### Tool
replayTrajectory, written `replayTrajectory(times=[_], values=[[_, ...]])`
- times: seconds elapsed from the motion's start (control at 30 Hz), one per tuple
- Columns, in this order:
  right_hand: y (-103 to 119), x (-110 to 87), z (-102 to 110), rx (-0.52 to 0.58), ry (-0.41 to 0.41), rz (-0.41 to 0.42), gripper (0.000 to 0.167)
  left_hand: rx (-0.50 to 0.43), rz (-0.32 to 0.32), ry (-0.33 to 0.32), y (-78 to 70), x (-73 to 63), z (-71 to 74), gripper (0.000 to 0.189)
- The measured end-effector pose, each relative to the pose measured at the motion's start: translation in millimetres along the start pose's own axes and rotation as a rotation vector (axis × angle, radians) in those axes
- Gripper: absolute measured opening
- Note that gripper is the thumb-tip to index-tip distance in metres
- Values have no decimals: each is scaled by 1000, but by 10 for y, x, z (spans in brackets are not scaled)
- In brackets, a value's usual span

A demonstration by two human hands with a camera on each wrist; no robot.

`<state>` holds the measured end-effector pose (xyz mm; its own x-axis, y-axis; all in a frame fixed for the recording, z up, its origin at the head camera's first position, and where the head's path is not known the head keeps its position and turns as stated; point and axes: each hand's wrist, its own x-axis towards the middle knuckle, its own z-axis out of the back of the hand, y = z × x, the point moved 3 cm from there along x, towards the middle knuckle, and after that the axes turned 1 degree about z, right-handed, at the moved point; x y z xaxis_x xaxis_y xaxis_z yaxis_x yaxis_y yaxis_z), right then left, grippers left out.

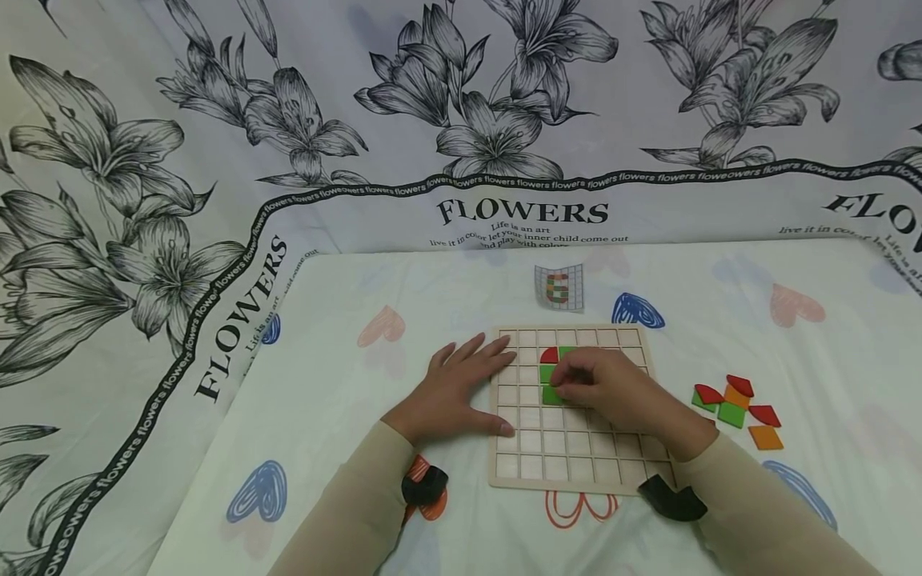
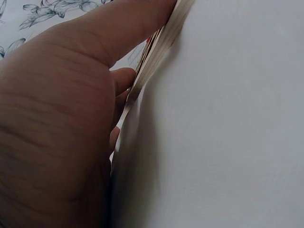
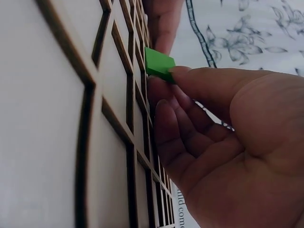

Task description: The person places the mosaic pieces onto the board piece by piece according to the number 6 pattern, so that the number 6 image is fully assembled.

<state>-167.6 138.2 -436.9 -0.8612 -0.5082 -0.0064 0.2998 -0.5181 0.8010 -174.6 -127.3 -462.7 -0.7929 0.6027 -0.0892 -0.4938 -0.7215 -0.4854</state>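
Note:
A wooden grid board with square cells lies on the cloth. My right hand pinches a green square tile between thumb and fingers, close over the board's cells. Just above that tile in the head view, a red rounded piece and a green tile sit in cells, with another green piece beside the red one. Fingers spread, my left hand rests at the board's left edge, its thumb lower down the same side. My right hand covers part of the grid.
A small card with a gridded coloured pattern lies beyond the board. Several loose red, green and orange pieces are scattered to the board's right. The white cloth has printed hearts, and a flower-printed cloth stands behind.

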Motion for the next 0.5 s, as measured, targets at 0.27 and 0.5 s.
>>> replayTrajectory(times=[0.27, 0.5], values=[[21, -1, -4, -21, -14, 13, 9, -5, -4, -4, 11, 2, -5, 107], [3, -8, 7, -8, -12, 0, 8, -9, -8, -3, 8, 4, -1, 106]])
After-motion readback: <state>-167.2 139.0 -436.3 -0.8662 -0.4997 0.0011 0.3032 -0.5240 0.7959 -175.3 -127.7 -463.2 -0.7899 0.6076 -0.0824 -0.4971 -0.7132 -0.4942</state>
